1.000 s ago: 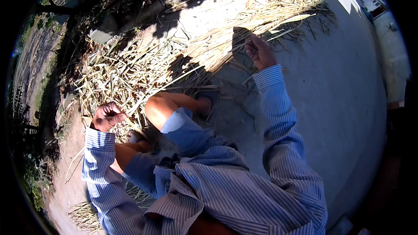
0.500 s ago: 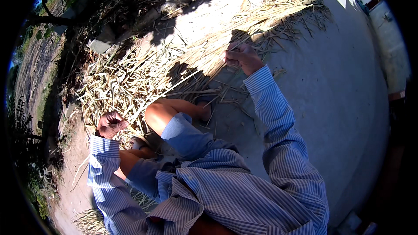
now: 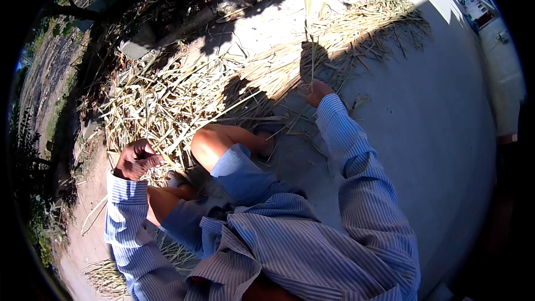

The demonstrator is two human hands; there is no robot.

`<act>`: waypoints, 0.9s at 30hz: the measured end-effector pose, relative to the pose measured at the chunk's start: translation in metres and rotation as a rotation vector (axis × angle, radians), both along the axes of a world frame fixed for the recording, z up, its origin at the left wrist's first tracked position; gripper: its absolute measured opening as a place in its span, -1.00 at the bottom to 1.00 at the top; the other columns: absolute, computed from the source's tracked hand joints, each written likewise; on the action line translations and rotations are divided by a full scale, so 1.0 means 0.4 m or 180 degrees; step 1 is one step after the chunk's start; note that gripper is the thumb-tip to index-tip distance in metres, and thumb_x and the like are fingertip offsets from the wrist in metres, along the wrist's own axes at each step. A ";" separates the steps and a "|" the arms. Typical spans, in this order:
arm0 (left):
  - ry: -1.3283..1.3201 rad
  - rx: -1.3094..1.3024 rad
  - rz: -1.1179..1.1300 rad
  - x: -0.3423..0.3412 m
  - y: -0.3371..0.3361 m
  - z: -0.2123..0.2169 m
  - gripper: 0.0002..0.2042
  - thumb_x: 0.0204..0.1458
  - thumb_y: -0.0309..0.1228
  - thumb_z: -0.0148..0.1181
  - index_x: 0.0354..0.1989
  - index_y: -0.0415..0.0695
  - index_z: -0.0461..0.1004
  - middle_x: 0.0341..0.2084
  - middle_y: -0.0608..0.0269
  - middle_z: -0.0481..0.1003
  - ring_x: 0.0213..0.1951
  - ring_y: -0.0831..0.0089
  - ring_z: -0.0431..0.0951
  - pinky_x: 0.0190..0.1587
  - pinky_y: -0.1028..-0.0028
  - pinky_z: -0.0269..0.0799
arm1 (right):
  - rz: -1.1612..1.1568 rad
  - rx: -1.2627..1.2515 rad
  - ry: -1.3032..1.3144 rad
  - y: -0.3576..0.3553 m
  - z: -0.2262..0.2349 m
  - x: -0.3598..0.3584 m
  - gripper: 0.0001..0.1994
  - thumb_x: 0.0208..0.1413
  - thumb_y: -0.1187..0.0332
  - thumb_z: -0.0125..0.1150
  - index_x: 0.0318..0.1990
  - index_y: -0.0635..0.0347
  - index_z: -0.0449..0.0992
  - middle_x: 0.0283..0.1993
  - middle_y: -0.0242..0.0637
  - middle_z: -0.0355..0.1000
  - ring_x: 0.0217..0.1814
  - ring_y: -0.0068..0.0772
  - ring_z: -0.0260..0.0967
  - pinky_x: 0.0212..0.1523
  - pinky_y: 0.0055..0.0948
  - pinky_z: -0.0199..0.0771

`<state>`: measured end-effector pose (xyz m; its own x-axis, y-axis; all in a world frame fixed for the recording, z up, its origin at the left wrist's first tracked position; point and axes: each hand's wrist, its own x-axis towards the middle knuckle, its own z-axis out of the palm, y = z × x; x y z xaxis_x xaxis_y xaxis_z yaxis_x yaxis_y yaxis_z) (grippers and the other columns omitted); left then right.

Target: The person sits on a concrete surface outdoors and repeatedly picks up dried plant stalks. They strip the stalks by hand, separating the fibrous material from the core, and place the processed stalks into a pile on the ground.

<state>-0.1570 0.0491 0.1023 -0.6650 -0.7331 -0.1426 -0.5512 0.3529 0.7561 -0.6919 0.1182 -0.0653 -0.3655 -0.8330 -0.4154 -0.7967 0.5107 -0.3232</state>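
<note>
I sit on pale concrete ground point(image 3: 423, 134) with my knee point(image 3: 209, 145) raised in front of me. My left hand point(image 3: 136, 159) is closed around thin dry stalks at the near edge of a heap of dry straw point(image 3: 167, 106). My right hand point(image 3: 317, 92) is stretched forward and grips a long pale stalk point(image 3: 307, 22) that rises straight up from it, over a second heap of straw point(image 3: 345, 28). Both sleeves are blue and white striped.
Straw lies spread from the left across to the far right. A tree trunk and its shadow point(image 3: 83, 14) are at the far left beside a grey block point(image 3: 136, 47). More loose straw point(image 3: 106, 276) lies near my left elbow. A white building point(image 3: 479, 0) stands far right.
My right hand has drawn back toward me and now holds a long stalk upright. My left hand stays closed on the stalks, shifted slightly.
</note>
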 end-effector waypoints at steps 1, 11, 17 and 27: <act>-0.0020 0.0108 0.0041 -0.001 0.008 0.026 -0.69 -0.10 -0.34 0.39 -0.65 -0.16 0.35 -0.69 0.38 0.32 -0.61 0.61 0.25 -0.55 0.52 0.16 | 0.0203 0.0263 0.0084 -0.004 -0.006 -0.001 -0.78 -0.09 0.43 0.13 -0.26 0.31 0.35 -0.21 0.06 0.34 -0.14 -0.03 0.33 -0.10 -0.11 0.33; -0.0367 -0.0471 0.0007 0.078 0.025 0.141 -0.72 -0.05 -0.29 0.34 -0.57 -0.18 0.40 -0.72 0.34 0.31 -0.62 0.55 0.29 -0.56 0.48 0.17 | 0.1513 -0.1976 -0.0315 -0.290 -0.065 0.314 -0.43 0.03 0.37 0.15 0.23 0.23 0.17 -0.17 -0.05 0.43 -0.09 -0.20 0.42 -0.07 -0.33 0.44; -0.0442 -0.1385 -0.0318 0.159 0.032 0.171 -0.71 -0.20 -0.26 0.40 -0.55 -0.13 0.39 -0.66 0.24 0.43 -0.56 0.22 0.47 -0.54 0.33 0.30 | 0.0514 -0.1782 -0.1906 -0.222 -0.449 0.153 -0.83 -0.07 0.42 0.28 -0.36 0.35 0.50 -0.47 -0.25 0.47 -0.44 -0.48 0.41 -0.39 -0.44 0.44; 0.1721 -0.3166 -0.0078 0.163 0.083 0.091 -0.63 -0.39 -0.25 0.51 -0.53 0.00 0.37 -0.52 0.34 0.46 -0.49 0.25 0.50 -0.53 0.33 0.34 | 0.2542 0.1029 0.0625 0.028 -0.679 0.029 -0.68 -0.15 0.29 0.35 -0.26 0.29 0.50 -0.31 -0.09 0.49 -0.25 -0.19 0.47 -0.21 -0.26 0.47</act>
